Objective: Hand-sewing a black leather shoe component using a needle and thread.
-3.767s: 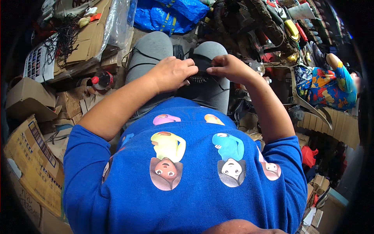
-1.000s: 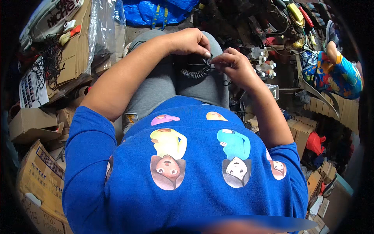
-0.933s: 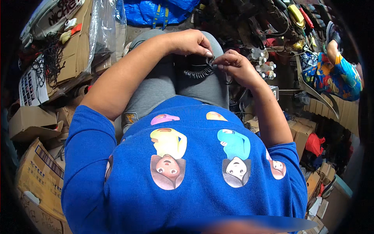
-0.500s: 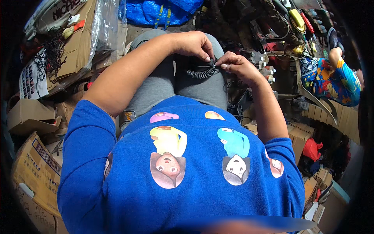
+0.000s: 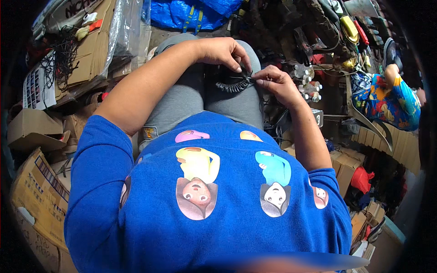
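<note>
Black ridged piece (image 5: 232, 86) is lying in a curve on the right thigh of the grey trousers (image 5: 184, 98), its ridges facing the wearer. Left hand (image 5: 225, 52) is reaching in from above, fingers curling downward, thumb and forefinger tips hanging at the piece's upper right; cannot tell whether they are gripping it. Right hand (image 5: 277, 84) is bringing thumb and forefinger together, pinching dark material at the piece's right end; exact part too small to tell. Clear bottles (image 5: 309, 84) are standing or lying just right of the right hand. Blue bag (image 5: 177, 16) is resting beyond the knees.
</note>
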Action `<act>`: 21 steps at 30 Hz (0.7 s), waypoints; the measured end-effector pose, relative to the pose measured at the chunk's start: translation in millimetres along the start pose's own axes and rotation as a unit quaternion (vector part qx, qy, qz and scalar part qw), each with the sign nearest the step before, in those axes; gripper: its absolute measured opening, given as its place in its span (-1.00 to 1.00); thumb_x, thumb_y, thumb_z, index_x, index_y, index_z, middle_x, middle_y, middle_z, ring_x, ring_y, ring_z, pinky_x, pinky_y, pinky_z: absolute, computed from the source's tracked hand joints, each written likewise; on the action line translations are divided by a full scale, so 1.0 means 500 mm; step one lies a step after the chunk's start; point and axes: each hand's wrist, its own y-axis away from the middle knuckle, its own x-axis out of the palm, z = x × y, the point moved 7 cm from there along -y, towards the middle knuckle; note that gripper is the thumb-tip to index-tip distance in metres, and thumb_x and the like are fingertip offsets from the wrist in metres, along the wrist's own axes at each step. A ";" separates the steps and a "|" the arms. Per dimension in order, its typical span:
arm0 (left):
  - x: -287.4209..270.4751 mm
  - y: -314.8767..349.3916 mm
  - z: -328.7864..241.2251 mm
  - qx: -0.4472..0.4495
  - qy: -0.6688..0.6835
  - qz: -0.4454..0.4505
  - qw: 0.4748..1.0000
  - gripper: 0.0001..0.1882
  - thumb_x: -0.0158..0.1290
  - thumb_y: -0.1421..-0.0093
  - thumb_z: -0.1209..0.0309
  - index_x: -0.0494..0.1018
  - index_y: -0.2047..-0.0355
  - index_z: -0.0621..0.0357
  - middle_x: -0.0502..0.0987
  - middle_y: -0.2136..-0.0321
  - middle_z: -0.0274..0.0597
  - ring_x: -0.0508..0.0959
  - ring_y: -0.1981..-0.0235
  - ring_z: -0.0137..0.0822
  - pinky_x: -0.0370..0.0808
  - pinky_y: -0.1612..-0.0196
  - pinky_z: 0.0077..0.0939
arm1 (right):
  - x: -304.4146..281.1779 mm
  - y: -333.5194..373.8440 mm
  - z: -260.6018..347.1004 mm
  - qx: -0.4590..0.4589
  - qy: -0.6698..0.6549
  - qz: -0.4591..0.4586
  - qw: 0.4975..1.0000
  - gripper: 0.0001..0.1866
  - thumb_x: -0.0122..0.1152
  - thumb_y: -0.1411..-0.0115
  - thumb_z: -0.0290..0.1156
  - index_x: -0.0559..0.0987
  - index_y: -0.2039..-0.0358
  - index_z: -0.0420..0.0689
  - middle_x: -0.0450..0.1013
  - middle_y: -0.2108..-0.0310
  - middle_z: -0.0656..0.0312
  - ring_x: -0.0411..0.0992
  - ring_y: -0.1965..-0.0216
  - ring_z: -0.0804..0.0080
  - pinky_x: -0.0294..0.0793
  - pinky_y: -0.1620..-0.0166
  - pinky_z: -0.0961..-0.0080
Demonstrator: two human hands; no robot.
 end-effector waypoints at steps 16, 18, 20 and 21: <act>-0.004 -0.009 -0.010 -0.022 -0.070 -0.039 0.997 -0.77 0.19 0.07 0.54 0.57 0.33 0.26 0.60 0.42 -0.20 0.56 0.36 -0.43 0.48 0.22 -0.56 | 0.005 -0.025 0.001 -0.015 0.016 0.050 0.999 -0.83 0.24 -0.08 -0.48 0.60 0.27 -0.14 0.43 0.34 0.37 0.38 0.27 0.65 0.35 0.19 0.67; -0.007 -0.009 -0.013 -0.028 -0.083 -0.044 0.995 -0.77 0.20 0.07 0.54 0.57 0.33 0.26 0.60 0.43 -0.20 0.56 0.36 -0.43 0.48 0.23 -0.56 | 0.016 -0.021 -0.008 0.039 -0.050 0.016 0.998 -0.82 0.26 -0.06 -0.47 0.61 0.28 -0.15 0.45 0.35 0.35 0.38 0.29 0.67 0.35 0.22 0.68; -0.004 -0.008 -0.019 -0.026 -0.096 -0.027 0.995 -0.76 0.20 0.07 0.52 0.57 0.32 0.24 0.60 0.42 -0.20 0.56 0.36 -0.43 0.48 0.23 -0.54 | 0.025 -0.015 0.008 0.033 -0.054 0.003 0.998 -0.83 0.28 -0.06 -0.46 0.61 0.30 -0.17 0.44 0.36 0.36 0.38 0.33 0.67 0.36 0.24 0.67; -0.004 -0.008 -0.020 -0.025 -0.096 -0.026 0.995 -0.76 0.20 0.07 0.52 0.57 0.32 0.24 0.60 0.42 -0.20 0.56 0.36 -0.43 0.48 0.23 -0.54 | 0.023 -0.010 0.023 0.002 -0.008 -0.014 1.000 -0.83 0.29 -0.04 -0.46 0.62 0.31 -0.16 0.43 0.39 0.35 0.38 0.37 0.66 0.36 0.27 0.66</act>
